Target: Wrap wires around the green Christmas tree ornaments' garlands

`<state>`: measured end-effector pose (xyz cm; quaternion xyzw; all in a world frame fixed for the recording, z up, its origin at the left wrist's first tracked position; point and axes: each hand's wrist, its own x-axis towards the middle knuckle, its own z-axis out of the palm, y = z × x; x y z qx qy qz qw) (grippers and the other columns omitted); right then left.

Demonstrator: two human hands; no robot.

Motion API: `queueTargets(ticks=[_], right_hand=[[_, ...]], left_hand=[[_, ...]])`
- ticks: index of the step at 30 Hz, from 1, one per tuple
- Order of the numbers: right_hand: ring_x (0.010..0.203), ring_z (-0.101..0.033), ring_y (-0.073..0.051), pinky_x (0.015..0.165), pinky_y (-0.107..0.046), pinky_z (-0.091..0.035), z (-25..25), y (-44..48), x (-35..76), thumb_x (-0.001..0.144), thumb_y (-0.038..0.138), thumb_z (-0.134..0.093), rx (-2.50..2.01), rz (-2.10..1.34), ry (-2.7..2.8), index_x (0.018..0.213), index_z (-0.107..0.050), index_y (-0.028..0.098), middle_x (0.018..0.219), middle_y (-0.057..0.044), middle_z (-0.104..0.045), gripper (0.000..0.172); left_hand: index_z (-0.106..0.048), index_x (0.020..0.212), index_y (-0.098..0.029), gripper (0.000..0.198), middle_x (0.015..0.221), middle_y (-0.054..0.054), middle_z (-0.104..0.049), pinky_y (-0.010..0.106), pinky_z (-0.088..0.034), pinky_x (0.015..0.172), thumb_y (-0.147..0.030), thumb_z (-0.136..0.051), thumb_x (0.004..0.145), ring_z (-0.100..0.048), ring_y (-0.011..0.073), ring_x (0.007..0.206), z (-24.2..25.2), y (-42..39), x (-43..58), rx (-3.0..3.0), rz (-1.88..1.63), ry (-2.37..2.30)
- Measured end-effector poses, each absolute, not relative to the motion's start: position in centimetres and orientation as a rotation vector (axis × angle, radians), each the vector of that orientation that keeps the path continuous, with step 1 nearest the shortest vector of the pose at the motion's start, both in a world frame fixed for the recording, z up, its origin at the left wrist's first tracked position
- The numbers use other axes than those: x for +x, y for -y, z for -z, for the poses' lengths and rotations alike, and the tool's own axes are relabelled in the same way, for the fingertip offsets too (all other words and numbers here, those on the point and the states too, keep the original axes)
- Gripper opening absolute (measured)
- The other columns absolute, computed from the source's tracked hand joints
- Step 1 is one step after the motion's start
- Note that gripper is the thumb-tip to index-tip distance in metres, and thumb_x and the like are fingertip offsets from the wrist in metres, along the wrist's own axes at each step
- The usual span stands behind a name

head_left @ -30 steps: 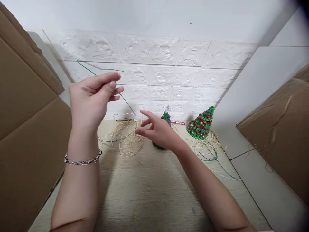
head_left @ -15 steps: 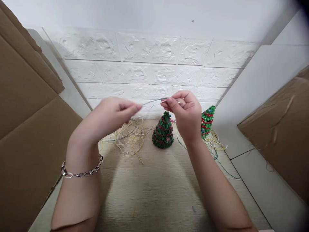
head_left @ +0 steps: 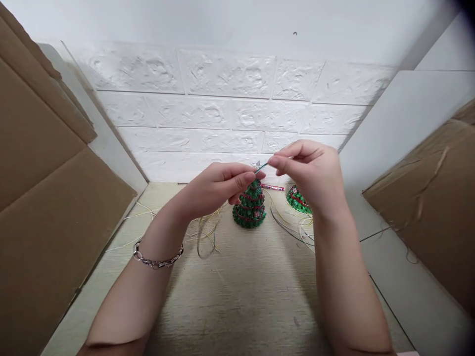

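A thin green wire runs between my two hands, above a small green Christmas tree ornament with red garland. My left hand, with a chain bracelet on its wrist, is closed, thumb and fingers pinching the wire's lower left end. My right hand pinches the other end, higher and to the right. The tree's top is partly hidden behind my left fingers. A second green tree stands partly behind my right hand. Loose yellow, white and green wires lie on the table behind my left hand.
A red patterned stick or pen lies by the wall behind the trees. More wires spread in front of the second tree. Cardboard stands at the left and a cardboard box at the right. White brick-pattern wall closes the back.
Both hands have shifted right and come closer together, shortening the stretch of wire between them. My left hand now covers part of the middle tree. Some loose wires have changed position.
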<state>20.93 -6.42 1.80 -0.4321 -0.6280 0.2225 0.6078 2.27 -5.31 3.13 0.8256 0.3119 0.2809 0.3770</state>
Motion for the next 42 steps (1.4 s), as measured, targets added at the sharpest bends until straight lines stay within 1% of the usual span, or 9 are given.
queueTargets(ticks=[4, 11, 15, 17, 20, 24, 29, 37, 42], right_hand=[[0.053, -0.054, -0.011, 0.051, -0.026, -0.044, -1.8, 5.6, 22.9, 0.072, 0.039, -0.069, -0.989, -0.284, 1.256, 0.069, -0.061, 0.02, 0.059, 0.002, -0.057, 0.021], [0.054, -0.053, -0.014, 0.053, -0.031, -0.042, -1.4, 4.3, 27.3, 0.071, 0.032, -0.07, -1.126, -0.048, 0.974, 0.069, -0.06, 0.02, 0.065, -0.001, -0.059, 0.015], [0.081, -0.059, -0.022, 0.078, -0.043, -0.044, -2.2, 5.7, 26.8, 0.07, 0.026, -0.07, -1.357, 0.263, 1.119, 0.092, -0.062, 0.022, 0.094, -0.008, -0.065, 0.023], [0.106, -0.055, -0.028, 0.094, -0.05, -0.035, -2.6, 6.8, 25.1, 0.074, 0.025, -0.068, -1.419, 0.435, 1.225, 0.107, -0.059, 0.022, 0.113, -0.012, -0.061, 0.035], [0.109, -0.054, -0.027, 0.103, -0.057, -0.022, -2.9, 7.9, 21.7, 0.085, 0.033, -0.058, -1.371, 0.278, 1.568, 0.101, -0.063, 0.023, 0.111, -0.009, -0.064, 0.02], [0.072, -0.057, -0.015, 0.083, -0.038, -0.041, -2.2, 7.5, 19.4, 0.085, 0.031, -0.057, -1.26, -0.177, 1.918, 0.075, -0.063, 0.02, 0.073, -0.001, -0.064, 0.016], [0.056, -0.046, -0.01, 0.057, -0.026, -0.034, -1.9, 6.8, 20.2, 0.084, 0.029, -0.056, -1.279, -0.455, 1.952, 0.069, -0.063, 0.018, 0.059, 0.002, -0.056, 0.02], [0.053, -0.04, -0.01, 0.056, -0.026, -0.029, -2.2, 6.7, 22.1, 0.081, 0.033, -0.06, -1.364, -0.279, 1.801, 0.064, -0.061, 0.018, 0.05, 0.005, -0.044, 0.023], [0.056, -0.042, -0.01, 0.055, -0.026, -0.03, -2.1, 6.6, 23.8, 0.083, 0.03, -0.056, -1.45, -0.277, 1.747, 0.067, -0.057, 0.018, 0.057, 0.003, -0.05, 0.02]], left_hand=[[-0.066, 0.082, -0.016, 0.032, 0.049, -0.004, -0.04, 0.019, -0.035, 0.044, -0.044, -0.05, 0.083, -0.04, 0.0074, 0.046, -2.7, 4.0, 1.7, 2.09, -0.665, -0.91], [-0.066, 0.084, -0.017, 0.03, 0.049, -0.005, -0.031, 0.02, -0.025, 0.043, -0.04, -0.048, 0.084, -0.029, 0.007, 0.044, -2.2, 2.5, 1.1, 2.013, -0.747, -1.128], [-0.067, 0.083, -0.017, 0.029, 0.049, -0.005, -0.031, 0.022, -0.023, 0.044, -0.039, -0.048, 0.084, -0.026, 0.0072, 0.045, -2.2, 2.7, 1.3, 2.02, -0.817, -1.171], [-0.067, 0.082, -0.017, 0.028, 0.048, -0.005, -0.033, 0.022, -0.026, 0.046, -0.036, -0.048, 0.084, -0.029, 0.0075, 0.046, -2.2, 2.9, 1.6, 2.051, -0.813, -1.156], [-0.067, 0.081, -0.017, 0.025, 0.047, -0.005, -0.034, 0.021, -0.029, 0.048, -0.034, -0.049, 0.084, -0.031, 0.0074, 0.046, -1.9, 3.0, 2.3, 2.073, -0.786, -1.04], [-0.064, 0.075, -0.016, 0.031, 0.045, -0.005, -0.034, 0.02, -0.025, 0.043, -0.044, -0.052, 0.084, -0.03, 0.0065, 0.043, -1.5, 3.2, 3.0, 2.009, -0.692, -0.908], [-0.065, 0.074, -0.016, 0.036, 0.042, -0.005, -0.032, 0.02, -0.022, 0.04, -0.05, -0.054, 0.083, -0.03, 0.0057, 0.039, -1.5, 3.3, 2.7, 1.923, -0.577, -0.945], [-0.065, 0.079, -0.016, 0.024, 0.047, -0.003, -0.047, 0.019, -0.03, 0.044, -0.038, -0.059, 0.08, -0.043, 0.0063, 0.044, -1.4, 2.2, 1.7, 1.88, -0.641, -0.932], [-0.064, 0.079, -0.015, 0.022, 0.048, -0.004, -0.048, 0.019, -0.034, 0.046, -0.036, -0.056, 0.081, -0.045, 0.0065, 0.045, -1.3, 2.1, 1.6, 1.907, -0.66, -0.897]])
